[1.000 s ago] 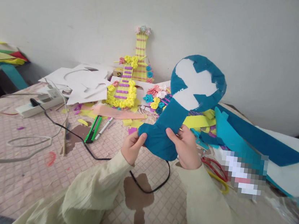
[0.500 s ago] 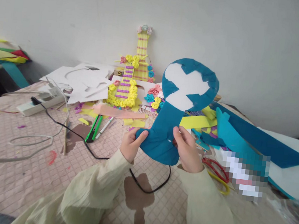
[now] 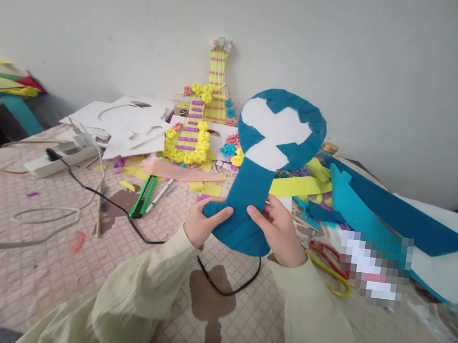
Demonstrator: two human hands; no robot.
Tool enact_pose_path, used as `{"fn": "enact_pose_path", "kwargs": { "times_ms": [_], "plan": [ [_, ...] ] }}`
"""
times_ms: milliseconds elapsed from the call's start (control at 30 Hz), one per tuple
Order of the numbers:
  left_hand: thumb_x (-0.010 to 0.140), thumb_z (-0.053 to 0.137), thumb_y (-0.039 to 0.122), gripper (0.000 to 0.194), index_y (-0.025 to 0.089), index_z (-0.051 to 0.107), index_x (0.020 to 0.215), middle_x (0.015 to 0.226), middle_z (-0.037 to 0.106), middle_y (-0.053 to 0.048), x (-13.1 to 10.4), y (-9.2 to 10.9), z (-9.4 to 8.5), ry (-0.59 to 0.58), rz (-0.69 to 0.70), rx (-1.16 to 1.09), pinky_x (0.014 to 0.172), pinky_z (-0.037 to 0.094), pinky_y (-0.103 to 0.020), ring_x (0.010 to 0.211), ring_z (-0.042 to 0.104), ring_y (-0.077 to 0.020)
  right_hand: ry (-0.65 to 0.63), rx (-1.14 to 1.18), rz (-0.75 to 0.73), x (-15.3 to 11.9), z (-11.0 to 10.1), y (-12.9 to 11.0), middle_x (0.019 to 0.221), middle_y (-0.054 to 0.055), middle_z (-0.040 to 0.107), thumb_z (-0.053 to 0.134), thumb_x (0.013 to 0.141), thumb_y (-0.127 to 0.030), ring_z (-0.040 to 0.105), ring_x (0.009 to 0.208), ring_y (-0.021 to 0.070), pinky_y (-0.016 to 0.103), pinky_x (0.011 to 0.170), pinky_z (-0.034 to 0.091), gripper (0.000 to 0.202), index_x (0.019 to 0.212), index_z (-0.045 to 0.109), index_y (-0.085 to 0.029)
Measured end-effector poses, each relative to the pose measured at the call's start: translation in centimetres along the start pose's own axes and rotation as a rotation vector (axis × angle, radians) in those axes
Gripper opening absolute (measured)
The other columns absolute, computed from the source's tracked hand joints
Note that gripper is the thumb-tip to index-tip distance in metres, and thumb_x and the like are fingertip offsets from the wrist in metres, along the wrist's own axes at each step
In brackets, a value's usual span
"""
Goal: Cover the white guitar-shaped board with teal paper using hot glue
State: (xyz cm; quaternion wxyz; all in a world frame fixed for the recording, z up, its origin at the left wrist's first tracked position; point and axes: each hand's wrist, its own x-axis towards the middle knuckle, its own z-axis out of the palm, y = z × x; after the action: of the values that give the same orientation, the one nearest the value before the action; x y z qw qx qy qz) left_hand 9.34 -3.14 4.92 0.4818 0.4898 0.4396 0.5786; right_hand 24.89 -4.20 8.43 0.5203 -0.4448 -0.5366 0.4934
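Above the table I hold up a flat cutout [image 3: 252, 185] with a round head, a narrow neck and a wider base. Teal crepe paper wraps its neck and base and folds over the rim of the head, leaving white board bare in the middle. My left hand [image 3: 204, 220] grips the base's left edge, thumb in front and fingers behind. On the other side, my right hand [image 3: 282, 231] pinches the base, its thumb pressed on the front near the neck. The fingertips behind the cutout are hidden.
A green utility knife [image 3: 143, 197] and a white pen [image 3: 160, 195] lie left of centre, near a power strip [image 3: 61, 159] with cables. Yellow flower-decorated models [image 3: 192, 128] stand at the back. Scissors [image 3: 332, 267] and teal paper [image 3: 399, 209] are on the right.
The cutout has shifted slightly left. My right thumb has moved inward onto the front of the base, and my left thumb also reaches further over it.
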Motion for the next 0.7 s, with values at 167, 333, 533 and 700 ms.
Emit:
{"fn": "enact_pose_path", "kwargs": {
  "times_ms": [167, 333, 533, 700],
  "plan": [
    [0.058, 0.074, 0.034, 0.027, 0.017, 0.068, 0.077, 0.079, 0.07, -0.004, -0.09, -0.29, -0.04, 0.035, 0.02, 0.093, 0.07, 0.051, -0.03, 0.076, 0.064, -0.0195, 0.017, -0.006, 0.017, 0.01, 0.7, 0.31, 0.095, 0.007, 0.069, 0.071, 0.065, -0.036, 0.065, 0.085, 0.0224, 0.038, 0.075, 0.054, 0.045, 0.102, 0.051, -0.022],
    [0.062, 0.072, 0.034, 0.025, 0.018, 0.068, 0.081, 0.079, 0.071, -0.004, -0.21, -0.5, -0.13, 0.025, 0.109, 0.173, 0.068, 0.052, -0.029, 0.073, 0.065, -0.0184, 0.062, -0.031, -0.009, 0.17, 1.01, 0.84, 0.094, 0.006, 0.069, 0.073, 0.063, -0.034, 0.066, 0.085, 0.0231, 0.039, 0.074, 0.054, 0.047, 0.101, 0.048, -0.023],
    [0.06, 0.073, 0.035, 0.027, 0.017, 0.068, 0.08, 0.079, 0.071, -0.004, -0.25, -0.19, -0.02, 0.055, 0.091, 0.185, 0.067, 0.052, -0.03, 0.072, 0.064, -0.0188, -0.001, 0.005, 0.022, 0.13, 0.46, 0.69, 0.097, 0.007, 0.069, 0.066, 0.07, -0.036, 0.065, 0.09, 0.0236, 0.039, 0.076, 0.053, 0.04, 0.104, 0.05, -0.022],
    [0.059, 0.073, 0.033, 0.025, 0.018, 0.068, 0.078, 0.079, 0.071, -0.004, -0.1, -0.02, -0.03, 0.056, 0.088, 0.157, 0.068, 0.052, -0.03, 0.075, 0.065, -0.0199, 0.032, -0.043, -0.023, 0.02, 0.52, 0.76, 0.099, 0.008, 0.068, 0.065, 0.071, -0.038, 0.064, 0.091, 0.0239, 0.039, 0.076, 0.052, 0.039, 0.104, 0.049, -0.021]
  ]
}}
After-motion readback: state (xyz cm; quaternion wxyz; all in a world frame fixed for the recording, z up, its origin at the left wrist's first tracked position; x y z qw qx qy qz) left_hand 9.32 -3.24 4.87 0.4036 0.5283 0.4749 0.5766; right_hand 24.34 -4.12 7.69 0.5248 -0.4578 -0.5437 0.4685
